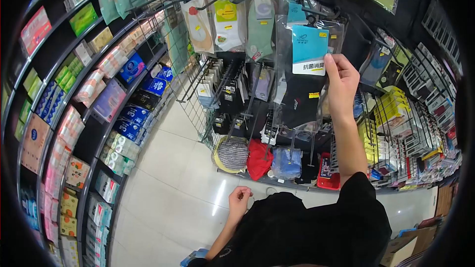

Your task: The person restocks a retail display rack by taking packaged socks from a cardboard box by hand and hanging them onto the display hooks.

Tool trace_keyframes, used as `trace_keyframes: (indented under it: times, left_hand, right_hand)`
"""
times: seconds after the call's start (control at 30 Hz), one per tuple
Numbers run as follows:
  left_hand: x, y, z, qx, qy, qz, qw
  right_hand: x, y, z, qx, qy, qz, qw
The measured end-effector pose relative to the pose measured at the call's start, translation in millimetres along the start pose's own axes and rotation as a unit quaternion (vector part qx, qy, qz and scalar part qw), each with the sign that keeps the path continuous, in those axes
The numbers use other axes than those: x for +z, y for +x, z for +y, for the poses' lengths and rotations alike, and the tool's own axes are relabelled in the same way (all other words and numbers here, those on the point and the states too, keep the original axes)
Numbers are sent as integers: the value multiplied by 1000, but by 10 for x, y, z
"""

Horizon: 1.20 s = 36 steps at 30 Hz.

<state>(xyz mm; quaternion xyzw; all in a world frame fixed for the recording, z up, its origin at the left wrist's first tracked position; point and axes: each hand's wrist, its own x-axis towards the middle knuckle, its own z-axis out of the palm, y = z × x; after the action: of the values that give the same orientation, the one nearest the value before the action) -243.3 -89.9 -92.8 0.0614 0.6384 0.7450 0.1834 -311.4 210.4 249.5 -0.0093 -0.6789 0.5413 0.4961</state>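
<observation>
Both hands are in view; the right hand (342, 86) is raised at the far side and pinches a clear sock pack (302, 96) by its right edge, thumb beside the teal header card (309, 49); the left hand (239, 199) hangs low and near, above the pale floor (173, 168), with fingers curled in loosely and nothing that can be made out in it. The edge grip seems meant to leave the card and the dark socks uncovered and facing the wearer; whether the pack is free of its hook cannot be told, for a similar pack (297, 12) hangs just behind it. To the left of it, green socks (261, 27), white socks (228, 32) and a beige pack (199, 29) hang in a row, probably so that each front shows; below the row, a checked hat (232, 153), a red cloth item (259, 159), a bagged blue item (287, 163) and a red basket (326, 174) sit along the bottom of the rack. Tissue packs (132, 118) fill the shelves on the left; packaged goods (388, 106) crowd the right; the held pack and the right forearm (350, 151) hide part of the rack, and projecting prongs around them could catch the plastic.
</observation>
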Motion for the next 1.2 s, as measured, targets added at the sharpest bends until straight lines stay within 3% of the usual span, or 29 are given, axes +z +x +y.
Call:
trace_keyframes:
  times: [0.53,0.83,1.2]
  left_hand:
    - [-63,183,-142,-5,23,-35,999]
    - [-41,178,-158,-10,50,-63,997]
    - [9,267,-187,-31,67,-91,993]
  right_hand:
    - [-19,204,269,23,45,-8,999]
    - [22,531,597,-36,-56,3,998]
    - [24,1037,1096,-82,-194,92,973]
